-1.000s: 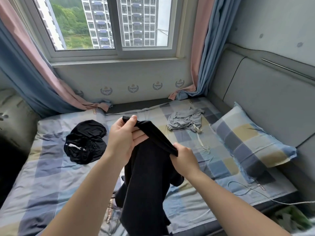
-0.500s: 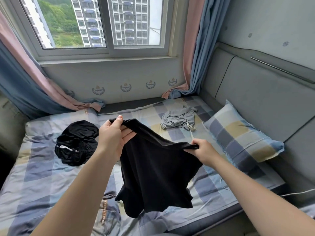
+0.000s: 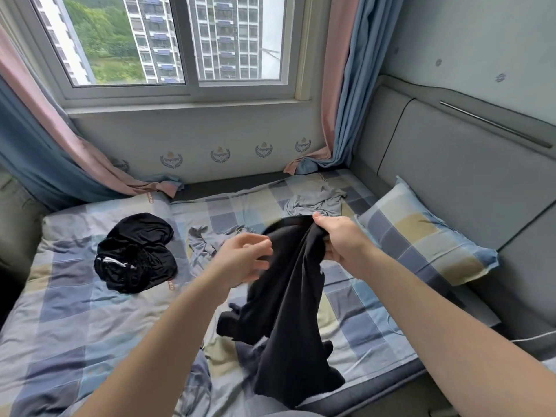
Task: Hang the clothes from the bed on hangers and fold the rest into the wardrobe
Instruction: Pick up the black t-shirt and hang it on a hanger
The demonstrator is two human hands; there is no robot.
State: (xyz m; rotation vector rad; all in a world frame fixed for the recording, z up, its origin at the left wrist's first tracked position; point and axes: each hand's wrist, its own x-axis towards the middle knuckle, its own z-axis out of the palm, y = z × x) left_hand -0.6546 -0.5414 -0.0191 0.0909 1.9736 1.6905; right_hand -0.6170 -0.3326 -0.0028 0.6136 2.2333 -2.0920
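Black cloth (image 3: 288,311) hangs in the middle of the frame, over the checked bed (image 3: 75,320). The right hand (image 3: 340,240) grips its bunched top with curled fingers. The left hand (image 3: 243,260) is just beside it, with fingers curled at the cloth's edge. It is blurry, so I cannot tell if it pinches.

A moment ago the hands were apart and the cloth was stretched wide. Now they are close, and it droops long, thin and crumpled.

A black heap (image 3: 135,254) lies at the left, a grey cloth (image 3: 313,203) higher up, and a pillow (image 3: 421,236) at the right.
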